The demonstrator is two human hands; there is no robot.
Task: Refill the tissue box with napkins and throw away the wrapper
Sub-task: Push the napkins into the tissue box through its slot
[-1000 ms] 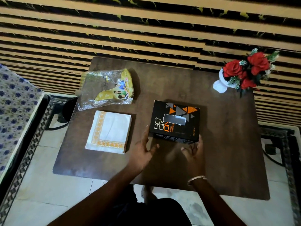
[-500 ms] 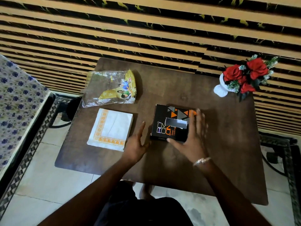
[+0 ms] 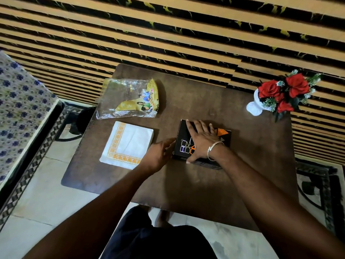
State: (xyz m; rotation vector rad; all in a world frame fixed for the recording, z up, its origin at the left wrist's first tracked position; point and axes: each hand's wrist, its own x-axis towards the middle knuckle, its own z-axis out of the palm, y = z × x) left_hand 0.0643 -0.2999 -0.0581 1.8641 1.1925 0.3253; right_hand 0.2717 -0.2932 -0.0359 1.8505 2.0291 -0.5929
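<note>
A black tissue box [image 3: 223, 134] with orange and white print lies flat at the middle of the brown table [image 3: 252, 174]. My right hand [image 3: 200, 139] rests palm down across its top, fingers spread toward the far left corner, thumb at the near edge; the slot is hidden under it. My left hand [image 3: 158, 156] is open beside the box's left side, fingertips touching or nearly touching it. A stack of white napkins [image 3: 128, 143] with an orange border lies left of the box. The empty clear and yellow wrapper [image 3: 128, 98] lies behind the napkins.
A white vase of red flowers [image 3: 280, 94] stands at the table's far right corner. A slatted wall runs behind the table. A patterned cushion [image 3: 18, 113] is at the left. Tiled floor and my feet show below the near edge.
My right hand has slid from the near edge of the box up over its top, covering the slot. My left hand has moved up to the box's left side.
</note>
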